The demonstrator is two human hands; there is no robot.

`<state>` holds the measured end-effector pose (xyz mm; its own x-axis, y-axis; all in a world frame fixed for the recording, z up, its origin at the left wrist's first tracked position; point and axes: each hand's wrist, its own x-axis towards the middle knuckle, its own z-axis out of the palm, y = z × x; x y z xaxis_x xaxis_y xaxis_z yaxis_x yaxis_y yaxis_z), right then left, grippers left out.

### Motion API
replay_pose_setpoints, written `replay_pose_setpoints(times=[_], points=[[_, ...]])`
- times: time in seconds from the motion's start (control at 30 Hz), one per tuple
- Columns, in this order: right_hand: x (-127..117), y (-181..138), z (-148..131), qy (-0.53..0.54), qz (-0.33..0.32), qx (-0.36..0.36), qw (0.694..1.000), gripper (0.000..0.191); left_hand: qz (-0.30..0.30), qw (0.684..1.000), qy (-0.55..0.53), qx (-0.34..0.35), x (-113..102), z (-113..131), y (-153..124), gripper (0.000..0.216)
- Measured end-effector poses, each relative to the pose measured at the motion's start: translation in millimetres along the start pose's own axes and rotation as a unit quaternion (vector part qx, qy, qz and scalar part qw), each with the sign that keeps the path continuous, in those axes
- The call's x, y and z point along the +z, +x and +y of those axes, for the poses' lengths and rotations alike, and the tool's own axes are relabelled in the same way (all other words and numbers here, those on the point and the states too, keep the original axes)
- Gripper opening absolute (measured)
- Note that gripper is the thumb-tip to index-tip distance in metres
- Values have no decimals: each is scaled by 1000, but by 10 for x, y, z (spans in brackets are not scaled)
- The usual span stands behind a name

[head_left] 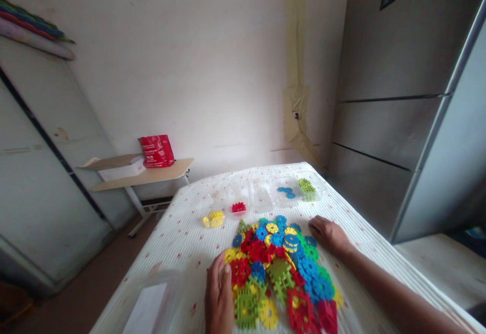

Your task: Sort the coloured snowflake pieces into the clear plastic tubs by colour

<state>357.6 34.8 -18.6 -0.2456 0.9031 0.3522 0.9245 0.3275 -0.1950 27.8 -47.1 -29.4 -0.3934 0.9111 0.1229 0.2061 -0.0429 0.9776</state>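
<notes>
Loosely unclenched, left hand (219, 291) at edge of plastic pieces (280, 273); right hand (328, 234), grip unclear, tablecloth (353, 226) room alongside.

The table (182, 253) had a ribbed white cloth (355, 225) over it, little reddish marks all over. A big messy heap of plastic pieces (281, 268) (red, yellow, blue, green) sat right on that, near and a bit right. Farther back: a row of clear containers (261, 198), with yellow, red, blue and lime bits going left to right. Near left was a blurry clear plastic box (172, 288) with something white and flat.
</notes>
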Motion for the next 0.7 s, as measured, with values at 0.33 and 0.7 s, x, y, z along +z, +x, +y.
replay_pose_setpoints(times=[0.33,0.7], points=[[35,-3,38,18,19,-11,1000,24,3,999,-15,-31,-11,86,-25,44],[52,3,52,32,22,-3,999,26,12,999,-31,-40,-29,70,-3,43]])
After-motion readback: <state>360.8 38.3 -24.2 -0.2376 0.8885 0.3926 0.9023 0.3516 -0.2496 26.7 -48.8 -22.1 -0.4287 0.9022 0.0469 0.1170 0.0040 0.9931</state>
